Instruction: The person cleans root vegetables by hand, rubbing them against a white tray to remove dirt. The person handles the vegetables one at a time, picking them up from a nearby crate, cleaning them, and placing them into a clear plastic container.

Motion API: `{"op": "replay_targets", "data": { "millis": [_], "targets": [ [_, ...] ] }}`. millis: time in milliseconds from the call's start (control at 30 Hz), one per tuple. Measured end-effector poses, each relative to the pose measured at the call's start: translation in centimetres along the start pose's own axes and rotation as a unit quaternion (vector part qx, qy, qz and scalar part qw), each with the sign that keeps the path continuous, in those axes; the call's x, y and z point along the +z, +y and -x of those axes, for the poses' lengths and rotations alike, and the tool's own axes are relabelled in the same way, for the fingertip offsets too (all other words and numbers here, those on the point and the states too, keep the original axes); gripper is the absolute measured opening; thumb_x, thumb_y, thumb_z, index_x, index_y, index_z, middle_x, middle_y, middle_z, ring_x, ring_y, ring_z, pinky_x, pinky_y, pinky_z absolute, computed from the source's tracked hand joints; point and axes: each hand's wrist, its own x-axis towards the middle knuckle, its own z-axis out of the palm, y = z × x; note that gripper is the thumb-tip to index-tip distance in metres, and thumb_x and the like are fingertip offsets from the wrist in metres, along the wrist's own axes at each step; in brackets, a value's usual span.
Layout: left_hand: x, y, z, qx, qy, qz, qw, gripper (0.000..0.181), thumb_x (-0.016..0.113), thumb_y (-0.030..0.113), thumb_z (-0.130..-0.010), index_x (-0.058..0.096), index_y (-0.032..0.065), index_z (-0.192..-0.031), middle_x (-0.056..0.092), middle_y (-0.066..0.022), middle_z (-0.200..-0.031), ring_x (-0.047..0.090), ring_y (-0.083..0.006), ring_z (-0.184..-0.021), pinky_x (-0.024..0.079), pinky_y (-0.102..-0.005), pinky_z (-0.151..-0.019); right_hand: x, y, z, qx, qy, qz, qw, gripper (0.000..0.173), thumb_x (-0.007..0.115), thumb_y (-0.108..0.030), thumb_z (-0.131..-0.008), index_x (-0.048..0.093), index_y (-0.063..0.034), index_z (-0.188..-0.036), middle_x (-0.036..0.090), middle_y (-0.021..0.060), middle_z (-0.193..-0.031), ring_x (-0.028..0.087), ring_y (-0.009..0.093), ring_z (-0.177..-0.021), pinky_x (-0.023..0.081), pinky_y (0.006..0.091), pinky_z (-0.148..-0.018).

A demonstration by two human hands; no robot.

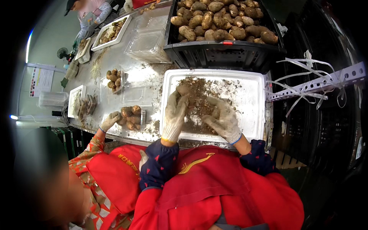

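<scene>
My left hand (174,112), in a soiled white knit glove, holds a brown taro corm (184,90) at its fingertips, somewhat blurred. Beneath it lies a white foam tray (250,106) strewn with dark soil and root scraps (198,95). My right hand (224,118), gloved too, hovers over the tray's right half. Its thumb and fingers are apart, and a brownish patch between them looks like soiled glove. Just behind the tray stands a black plastic crate (224,54) heaped with taro corms (218,21).
At left, a co-worker's gloved hand (110,121) touches a clear clamshell box of taro (132,118). Another filled box (114,79) and stacked clear containers (149,44) are on the metal table (115,59). A perforated metal bar (316,83) with plastic straps juts out at right.
</scene>
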Motion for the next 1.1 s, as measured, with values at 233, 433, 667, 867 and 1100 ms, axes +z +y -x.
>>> {"op": "replay_targets", "data": {
  "millis": [233,433,667,867,1100],
  "targets": [
    [2.2,3.2,4.1,-0.051,0.003,0.093,0.994,0.052,0.060,0.013,-0.099,0.039,0.0017,-0.145,0.056,-0.0108,-0.122,0.060,-0.0169,-0.108,0.052,-0.0300,-0.093,1.8,-1.4,-0.5,-0.067,0.014,-0.025,0.997,0.065,0.080,-0.021,-0.080,0.053,-0.0009,-0.136,0.062,0.0186,-0.124,0.064,0.033,-0.110,0.052,0.0389,-0.095],
    [-0.7,2.8,4.0,0.066,-0.066,-0.176,0.980,0.043,0.066,0.006,-0.091,0.056,-0.0009,-0.132,0.057,-0.0138,-0.129,0.056,-0.0225,-0.121,0.046,-0.0321,-0.100,0.3,-1.7,1.1,-0.017,-0.050,-0.056,0.997,0.066,0.080,-0.021,-0.081,0.052,0.0016,-0.135,0.062,0.0181,-0.125,0.062,0.030,-0.113,0.050,0.0372,-0.098],
    [-0.3,4.0,5.1,0.036,-0.189,-0.147,0.970,0.046,0.071,0.012,-0.086,0.057,-0.0011,-0.128,0.058,-0.0136,-0.118,0.060,-0.0238,-0.110,0.048,-0.0326,-0.093,-0.1,-2.7,2.6,0.077,-0.068,-0.314,0.944,0.051,0.066,-0.005,-0.090,0.043,0.0020,-0.136,0.059,0.0167,-0.120,0.063,0.020,-0.105,0.055,0.0308,-0.087],
    [2.2,0.9,5.3,0.165,-0.093,-0.131,0.973,0.029,0.068,0.009,-0.088,0.059,-0.0011,-0.114,0.060,-0.0139,-0.110,0.063,-0.0212,-0.091,0.052,-0.0315,-0.077,0.7,-2.2,2.5,-0.024,-0.001,-0.188,0.982,0.044,0.060,0.001,-0.093,0.044,0.0052,-0.134,0.063,0.0218,-0.117,0.069,0.025,-0.093,0.057,0.0306,-0.079],
    [3.4,1.4,5.6,0.126,-0.010,-0.134,0.983,0.014,0.068,0.009,-0.089,0.056,0.0032,-0.085,0.057,-0.0049,-0.073,0.053,-0.0108,-0.062,0.043,-0.0278,-0.052,2.2,-1.2,2.8,-0.014,0.078,-0.192,0.978,0.037,0.050,-0.004,-0.100,0.046,0.0087,-0.134,0.061,0.0246,-0.124,0.071,0.026,-0.089,0.058,0.0287,-0.069]
  ]
}}
